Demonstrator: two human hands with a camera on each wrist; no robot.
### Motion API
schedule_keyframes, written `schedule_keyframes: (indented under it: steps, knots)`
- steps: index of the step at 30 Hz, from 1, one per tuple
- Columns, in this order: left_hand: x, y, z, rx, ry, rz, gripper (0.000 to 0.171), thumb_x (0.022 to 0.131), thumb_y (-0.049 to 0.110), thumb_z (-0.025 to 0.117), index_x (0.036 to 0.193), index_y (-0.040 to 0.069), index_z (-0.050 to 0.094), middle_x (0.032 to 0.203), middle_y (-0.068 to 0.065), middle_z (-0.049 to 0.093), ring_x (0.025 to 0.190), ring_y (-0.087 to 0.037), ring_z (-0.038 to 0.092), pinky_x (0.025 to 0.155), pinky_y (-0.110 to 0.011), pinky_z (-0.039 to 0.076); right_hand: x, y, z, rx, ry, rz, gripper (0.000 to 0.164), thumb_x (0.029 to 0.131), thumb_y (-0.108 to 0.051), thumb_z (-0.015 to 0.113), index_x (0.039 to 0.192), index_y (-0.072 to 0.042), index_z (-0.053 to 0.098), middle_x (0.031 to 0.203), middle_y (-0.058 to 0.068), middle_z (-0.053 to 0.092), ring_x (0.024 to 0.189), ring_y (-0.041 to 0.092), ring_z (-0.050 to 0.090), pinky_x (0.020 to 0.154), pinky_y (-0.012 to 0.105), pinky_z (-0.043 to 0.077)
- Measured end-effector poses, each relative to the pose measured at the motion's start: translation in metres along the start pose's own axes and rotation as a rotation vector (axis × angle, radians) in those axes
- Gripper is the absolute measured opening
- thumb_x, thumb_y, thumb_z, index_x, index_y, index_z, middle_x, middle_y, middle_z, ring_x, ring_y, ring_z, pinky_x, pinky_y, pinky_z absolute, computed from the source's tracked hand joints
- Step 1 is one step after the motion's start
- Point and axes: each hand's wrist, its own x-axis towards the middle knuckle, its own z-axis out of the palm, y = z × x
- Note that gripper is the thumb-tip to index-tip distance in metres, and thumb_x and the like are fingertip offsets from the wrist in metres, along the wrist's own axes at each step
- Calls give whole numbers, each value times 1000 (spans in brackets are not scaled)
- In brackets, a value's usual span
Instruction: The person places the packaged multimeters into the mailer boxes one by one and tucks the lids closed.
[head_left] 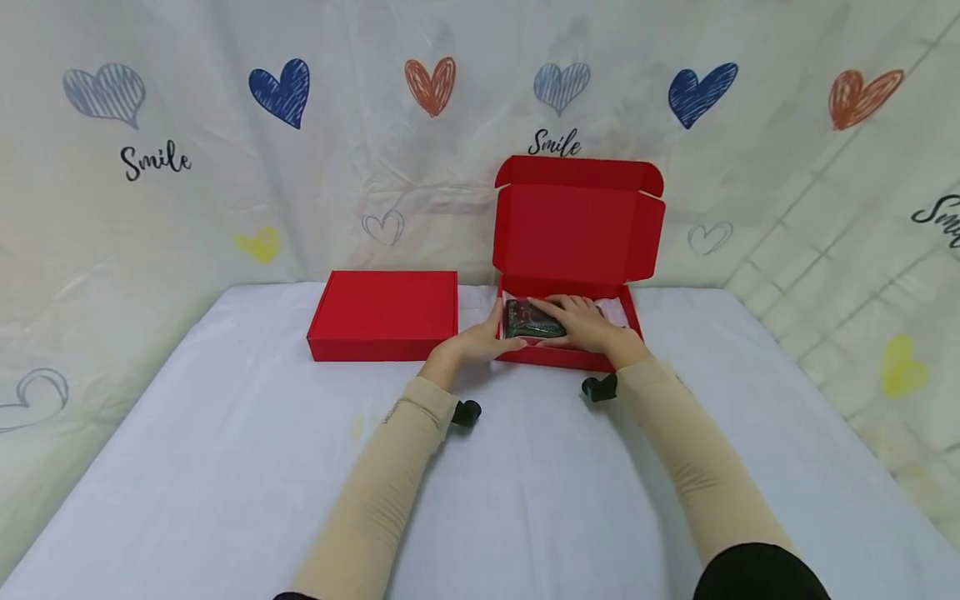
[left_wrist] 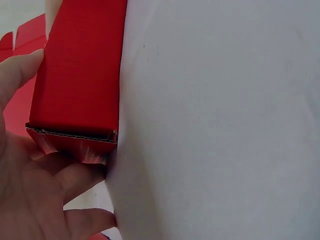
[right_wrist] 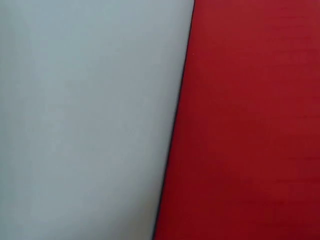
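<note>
An open red cardboard box (head_left: 555,357) stands at the back right of the table, its lid (head_left: 577,229) raised. Inside lies a dark, shiny, flat packet (head_left: 517,321) over pinkish-white lining (head_left: 613,312). My left hand (head_left: 478,340) grips the box's left front corner. In the left wrist view its thumb (left_wrist: 22,70) lies at the top edge and the fingers (left_wrist: 82,180) bend round the end wall. My right hand (head_left: 577,323) rests over the packet's right part, fingers stretched out and thumb on the near side. The right wrist view shows only the box's front wall (right_wrist: 245,120) and the cloth.
A second red box (head_left: 390,304), closed, sits just left of the open one. White cloth (head_left: 517,467) covers the table. Behind hangs a pale sheet (head_left: 337,167) printed with hearts and "Smile". The raised lid stands close to that sheet.
</note>
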Motion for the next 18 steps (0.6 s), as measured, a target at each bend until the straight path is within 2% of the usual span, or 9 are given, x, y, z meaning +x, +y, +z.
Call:
schedule_keyframes:
  steps: [6, 11, 15, 18]
  knots:
    - [-4, 3, -3, 63, -16, -20, 104, 98, 46, 63, 164, 14, -10, 168, -15, 18, 148, -35, 27, 115, -57, 34, -1, -4, 2, 2, 3, 0, 95, 89, -39, 79, 164, -20, 24, 156, 21, 35, 141, 42, 31, 116, 67, 21]
    - [-10, 2, -1, 117, -28, -47, 104, 98, 46, 63, 164, 12, -10, 165, -17, 23, 144, -36, 32, 114, -56, 37, -2, -7, 7, 18, 11, -9, 97, 86, -39, 82, 163, -20, 27, 154, 21, 37, 140, 41, 33, 115, 67, 24]
    - [-12, 5, 1, 141, -31, -33, 103, 99, 46, 62, 164, 10, -10, 167, -16, 20, 145, -34, 31, 114, -55, 36, -5, -5, 7, 43, 15, 19, 96, 85, -44, 82, 163, -22, 30, 155, 20, 37, 141, 40, 34, 115, 67, 26]
    - [-11, 8, 0, 141, -19, -16, 103, 99, 46, 62, 164, 10, -9, 169, -14, 17, 147, -34, 30, 115, -55, 35, -6, -4, 1, 90, 22, 53, 96, 85, -48, 81, 163, -24, 31, 159, 19, 34, 143, 41, 31, 112, 67, 32]
